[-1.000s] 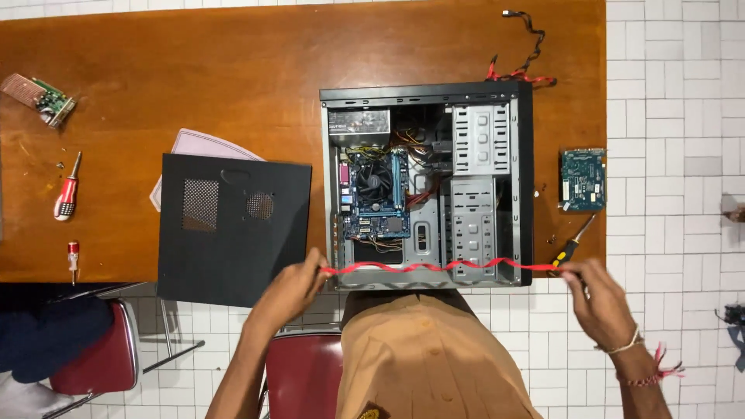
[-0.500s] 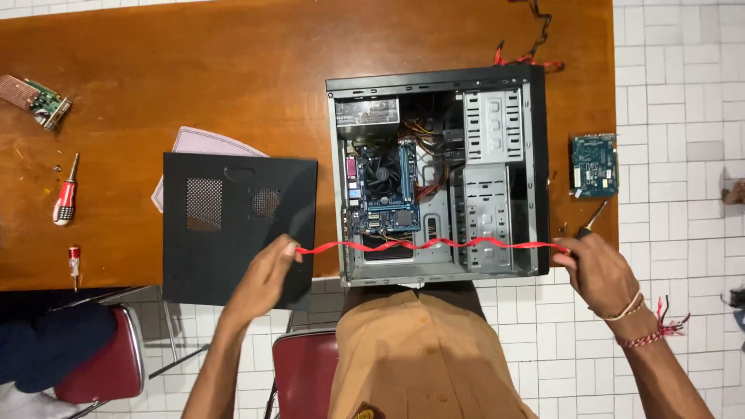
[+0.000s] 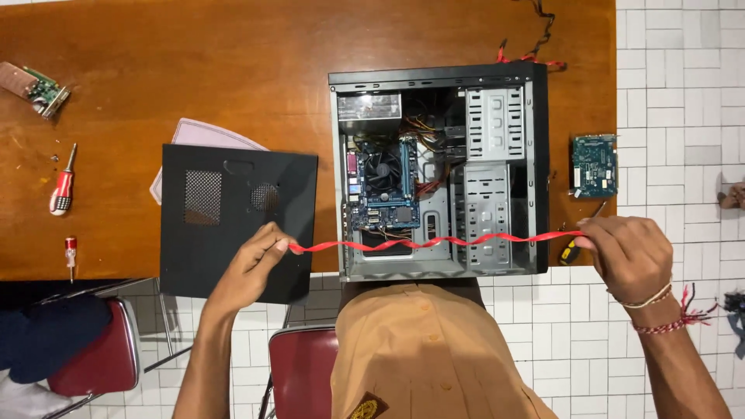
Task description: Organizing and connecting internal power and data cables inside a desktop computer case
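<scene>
Wooden table (image 3: 155,85): brown, filled the upper view, edged by white tiled floor (image 3: 683,116) on the right.

Computer case (image 3: 438,171): black tower laid on its side on the table, opened, motherboard and fan exposed, metal drive bays on the right half.

Side panel (image 3: 233,225): black, flat on the table just left of the case, overhanging the near edge, over a pale sheet (image 3: 209,133).

Chairs (image 3: 93,361): red seats, below the table edge.

Left hand (image 3: 252,268): forearm rose from the lower frame, hand over the panel's near corner, fingers curled narrow, pinching the left end of the red ribbon (image 3: 434,242).

Right hand (image 3: 628,256): forearm rose from the lower right, wrist banded with threads, fist closed on the ribbon's right end, beyond the case's right side.

Red ribbon: thin, twisted, stretched taut between both hands, crossing above the case's near edge.

Circuit card (image 3: 594,165): blue-green, at the table's right edge.

Second circuit card (image 3: 35,85): far left.

Red-handled screwdriver (image 3: 62,186): left of the panel; a smaller one (image 3: 71,252) below it.

Yellow-handled screwdriver (image 3: 573,247): just beside the right hand.
</scene>
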